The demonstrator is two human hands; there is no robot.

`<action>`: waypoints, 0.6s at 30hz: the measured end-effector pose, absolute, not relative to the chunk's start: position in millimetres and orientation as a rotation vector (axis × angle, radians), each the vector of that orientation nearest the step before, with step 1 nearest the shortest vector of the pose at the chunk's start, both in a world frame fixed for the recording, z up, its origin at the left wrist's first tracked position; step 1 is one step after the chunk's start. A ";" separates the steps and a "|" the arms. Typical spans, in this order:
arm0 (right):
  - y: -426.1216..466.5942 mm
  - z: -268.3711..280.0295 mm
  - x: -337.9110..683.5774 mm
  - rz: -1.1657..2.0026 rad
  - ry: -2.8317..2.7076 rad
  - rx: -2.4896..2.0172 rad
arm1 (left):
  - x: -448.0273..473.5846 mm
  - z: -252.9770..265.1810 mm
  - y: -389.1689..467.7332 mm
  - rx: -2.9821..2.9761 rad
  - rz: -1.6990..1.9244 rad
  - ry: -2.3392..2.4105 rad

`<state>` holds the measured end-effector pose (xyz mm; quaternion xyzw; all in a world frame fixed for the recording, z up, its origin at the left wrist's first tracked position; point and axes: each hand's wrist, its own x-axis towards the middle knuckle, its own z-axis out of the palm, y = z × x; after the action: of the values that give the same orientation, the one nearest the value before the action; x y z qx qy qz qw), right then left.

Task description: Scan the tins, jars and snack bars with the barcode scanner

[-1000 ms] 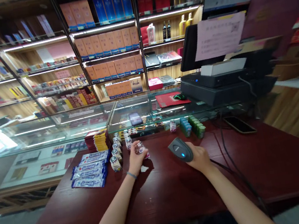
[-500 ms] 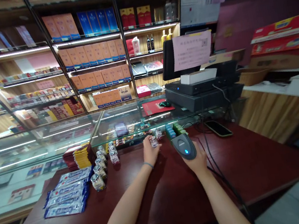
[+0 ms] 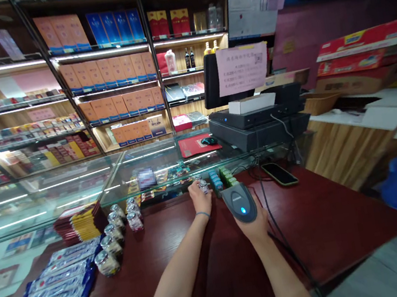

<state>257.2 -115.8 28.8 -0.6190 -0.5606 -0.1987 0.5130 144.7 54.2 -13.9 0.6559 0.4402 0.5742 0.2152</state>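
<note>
Left hand: fingers round jar near table's far edge, likely steadying; right hand: fingers wrap scanner, head clear.

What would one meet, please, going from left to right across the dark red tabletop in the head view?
Blue-and-white packets → rows of silver-lidded jars → left hand → handheld scanner → dark-screened phone.
</note>
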 end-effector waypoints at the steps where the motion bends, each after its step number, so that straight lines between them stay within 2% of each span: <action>1: -116.7 29.2 257.4 -0.454 -1.375 -1.491 | 145.4 -14.3 55.3 1.823 1.599 1.222; 14: -112.5 23.0 255.4 -0.456 -1.378 -1.478 | 142.3 -15.8 56.2 1.781 1.576 1.216; 18: -107.6 18.6 254.2 -0.544 -1.323 -1.442 | 125.1 -6.6 45.3 1.800 1.578 1.196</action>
<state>254.2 -107.6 18.6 -0.6034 -0.5535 -0.2276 0.5270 125.1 45.3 -6.6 0.6546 0.4347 0.5739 0.2307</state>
